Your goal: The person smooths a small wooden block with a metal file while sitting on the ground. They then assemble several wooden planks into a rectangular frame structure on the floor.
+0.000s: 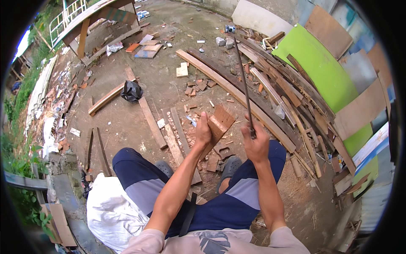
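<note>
My left hand (203,132) is closed around a reddish-brown wooden block (221,120), which is tilted up between my knees. In my closed right hand (256,143), just right of the block, is a long, thin, dark bar (243,80). It points away from me and up, apart from the block. Whether it is a blade seen edge-on or a rod, I cannot tell. Below the block, small wood offcuts (212,163) lie on the ground between my feet.
Long timber beams (237,95) lie ahead and to the right, beside a heap of planks (292,91). Green panels (308,63) lean at the right. A black plastic bag (132,91) sits ahead left, near loose boards (152,122). A wooden table (95,10) stands far left.
</note>
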Tool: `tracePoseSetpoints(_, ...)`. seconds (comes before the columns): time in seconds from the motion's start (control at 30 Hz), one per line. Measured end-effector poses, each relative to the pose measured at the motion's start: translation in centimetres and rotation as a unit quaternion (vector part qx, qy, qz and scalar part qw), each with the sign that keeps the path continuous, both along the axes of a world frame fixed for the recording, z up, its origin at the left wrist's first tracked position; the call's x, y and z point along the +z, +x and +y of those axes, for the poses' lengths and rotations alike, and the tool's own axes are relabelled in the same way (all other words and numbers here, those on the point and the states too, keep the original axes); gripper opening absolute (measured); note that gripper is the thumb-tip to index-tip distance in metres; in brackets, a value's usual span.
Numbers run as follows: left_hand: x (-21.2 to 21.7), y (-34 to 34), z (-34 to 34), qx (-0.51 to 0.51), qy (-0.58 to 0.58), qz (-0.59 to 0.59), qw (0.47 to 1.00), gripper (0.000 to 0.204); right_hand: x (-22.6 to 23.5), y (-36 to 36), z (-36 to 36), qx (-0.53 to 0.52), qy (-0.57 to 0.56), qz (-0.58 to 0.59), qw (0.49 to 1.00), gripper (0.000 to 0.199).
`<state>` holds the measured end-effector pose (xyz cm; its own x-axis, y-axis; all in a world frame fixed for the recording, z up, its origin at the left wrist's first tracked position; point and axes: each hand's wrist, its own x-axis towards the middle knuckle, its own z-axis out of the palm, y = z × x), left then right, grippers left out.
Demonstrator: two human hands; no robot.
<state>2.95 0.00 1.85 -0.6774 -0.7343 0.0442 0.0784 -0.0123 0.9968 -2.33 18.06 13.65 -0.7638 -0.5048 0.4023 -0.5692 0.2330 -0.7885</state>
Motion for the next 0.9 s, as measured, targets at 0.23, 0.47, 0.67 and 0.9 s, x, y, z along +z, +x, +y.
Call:
tracePoseSetpoints(0.23, 1.0, -0.5, 0.9, 0.003, 0.071, 0.076, 0.995, 0.055, 3.1, 3.0, 4.6, 0.113, 0.168, 0.171, 0.964, 0.048)
tracePoseSetpoints(0.47, 0.0, -1.0, 1.0, 0.046, 0.017, 0.059, 0.997, 0.054, 3.2, 3.9, 5.5, 0.135, 0.269, 0.228, 0.926, 0.054)
tracePoseSetpoints(0.67, -2.3, -0.6, 0.5, 0.005, 0.110, 0.032, 0.993, 0.059, 4.9, 3.4, 3.9, 0.130, 0.319, 0.239, 0.908, 0.055)
tracePoseSetpoints(0.9, -3.7, -1.2, -0.2, 0.056, -0.030, 0.053, 0.997, 0.051, 5.3, 3.7, 3.3, 0.123, 0.335, 0.242, 0.902, 0.054)
